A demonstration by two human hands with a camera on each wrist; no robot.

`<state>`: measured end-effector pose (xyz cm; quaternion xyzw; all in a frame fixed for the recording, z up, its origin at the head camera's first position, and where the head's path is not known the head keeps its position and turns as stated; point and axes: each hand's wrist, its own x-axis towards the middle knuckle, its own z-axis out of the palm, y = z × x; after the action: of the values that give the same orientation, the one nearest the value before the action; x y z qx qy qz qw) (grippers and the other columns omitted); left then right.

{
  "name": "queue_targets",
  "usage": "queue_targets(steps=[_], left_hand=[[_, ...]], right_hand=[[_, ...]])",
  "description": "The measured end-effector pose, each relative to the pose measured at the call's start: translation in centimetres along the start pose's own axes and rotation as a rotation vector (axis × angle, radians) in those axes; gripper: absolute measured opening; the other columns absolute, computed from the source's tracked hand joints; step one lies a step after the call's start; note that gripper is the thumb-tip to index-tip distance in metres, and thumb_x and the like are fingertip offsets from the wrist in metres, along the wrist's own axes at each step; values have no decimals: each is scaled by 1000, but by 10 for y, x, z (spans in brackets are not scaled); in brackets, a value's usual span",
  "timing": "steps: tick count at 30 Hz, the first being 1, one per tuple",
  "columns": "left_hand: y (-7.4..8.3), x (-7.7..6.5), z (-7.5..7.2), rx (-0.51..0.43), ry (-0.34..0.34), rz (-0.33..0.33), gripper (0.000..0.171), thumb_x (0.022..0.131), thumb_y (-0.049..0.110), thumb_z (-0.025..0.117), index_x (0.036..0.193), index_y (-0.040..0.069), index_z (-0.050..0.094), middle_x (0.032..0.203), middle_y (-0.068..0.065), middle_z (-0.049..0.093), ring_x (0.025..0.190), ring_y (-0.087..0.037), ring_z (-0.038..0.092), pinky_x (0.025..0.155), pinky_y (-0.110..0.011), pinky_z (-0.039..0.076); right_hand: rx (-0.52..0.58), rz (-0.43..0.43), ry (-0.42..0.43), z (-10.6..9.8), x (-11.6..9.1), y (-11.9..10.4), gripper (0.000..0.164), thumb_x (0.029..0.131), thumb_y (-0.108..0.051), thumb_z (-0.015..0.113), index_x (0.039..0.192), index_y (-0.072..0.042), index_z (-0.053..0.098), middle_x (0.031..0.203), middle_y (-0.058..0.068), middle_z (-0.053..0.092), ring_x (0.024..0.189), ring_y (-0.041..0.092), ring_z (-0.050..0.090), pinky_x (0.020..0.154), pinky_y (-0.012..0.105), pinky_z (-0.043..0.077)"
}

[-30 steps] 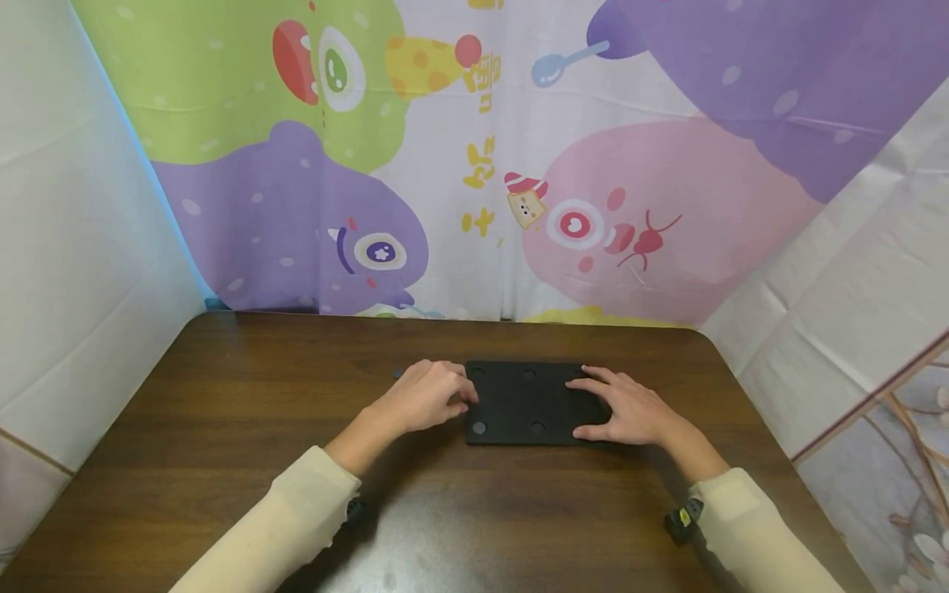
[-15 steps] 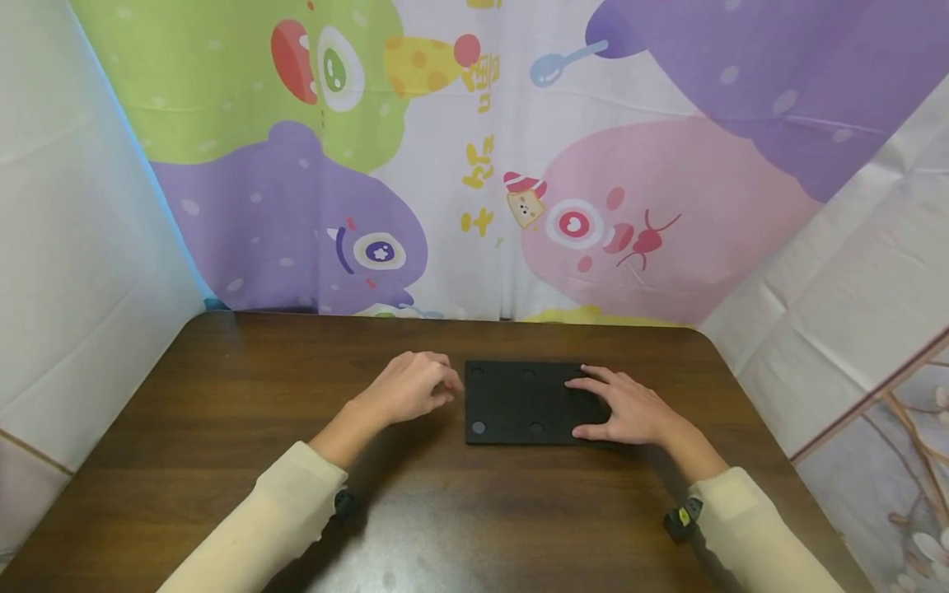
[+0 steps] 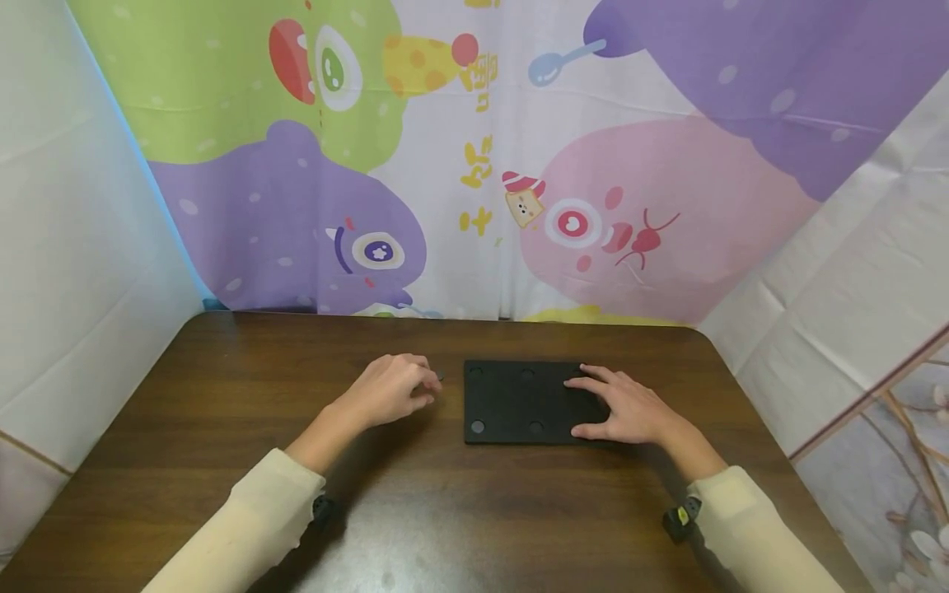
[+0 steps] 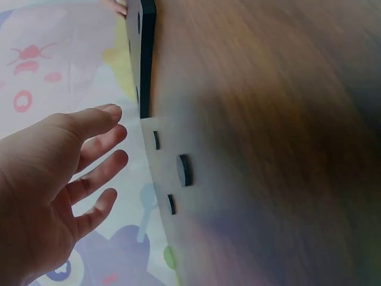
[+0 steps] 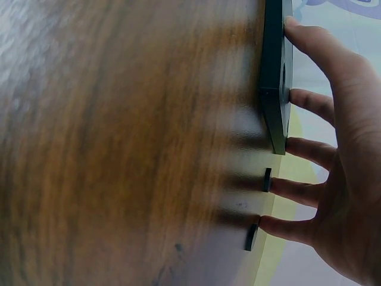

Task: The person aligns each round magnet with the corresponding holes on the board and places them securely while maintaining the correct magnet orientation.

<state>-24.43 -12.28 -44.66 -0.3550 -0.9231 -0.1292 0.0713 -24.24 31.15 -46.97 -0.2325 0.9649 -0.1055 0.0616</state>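
A black rectangular board [image 3: 511, 403] with round spots near its edges lies flat on the table. My right hand [image 3: 630, 408] has its fingers spread over the board's right end, thumb and some fingertips touching it. The ring and little fingers reach past the board, at two small black discs [image 5: 267, 180] on the table. Left of the board, my left hand [image 3: 393, 389] hovers with fingers loosely bent and nothing between them. Beside it in the left wrist view stand three dark discs on the table: a nearer disc [image 4: 184, 170] and two thinner-looking discs [image 4: 156, 140].
The brown wooden table [image 3: 460, 511] has its far edge against a printed cartoon curtain [image 3: 460, 165]. White cloth panels [image 3: 89, 206] stand at the left and right sides.
My left hand has moved left, away from the board's left edge, and a small dark disc now shows just right of its fingers. The right hand and board have stayed put.
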Motion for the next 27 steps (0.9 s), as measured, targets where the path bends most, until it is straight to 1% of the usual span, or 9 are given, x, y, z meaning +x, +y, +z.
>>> queue_targets(steps=[6,12,16,22,27], left_hand=[[-5,-8,-1,-1,-6,-17,8,97,16,89,104,19,90,104,4,83,83,-13,75,68,-25,58],[-8,-14,-2,14,-1,-12,10,96,15,90,105,20,90,103,5,82,83,-12,75,68,-24,57],[-11,-18,-4,20,3,-22,11,96,15,90,106,20,89,103,5,82,84,-12,76,69,-24,58],[-15,-24,-9,1,15,-38,11,95,16,91,106,20,89,105,5,83,79,-9,72,66,-23,55],[-20,-28,-11,14,27,-42,11,95,16,91,106,20,89,104,4,83,77,-7,69,66,-23,54]], right_hand=[[7,0,-5,-1,0,0,85,91,-71,82,162,-30,61,177,19,47,153,55,54,103,84,53],[7,3,-5,0,-1,0,85,91,-71,82,162,-29,61,178,18,47,154,55,53,104,83,53],[6,3,-9,0,-1,1,85,92,-72,82,162,-29,61,178,18,46,153,55,54,103,83,54],[6,4,-9,0,-1,0,85,92,-72,81,163,-30,60,178,18,46,154,54,54,103,83,54],[10,5,-8,0,-1,0,85,92,-71,82,162,-29,61,178,18,46,153,55,54,103,84,53]])
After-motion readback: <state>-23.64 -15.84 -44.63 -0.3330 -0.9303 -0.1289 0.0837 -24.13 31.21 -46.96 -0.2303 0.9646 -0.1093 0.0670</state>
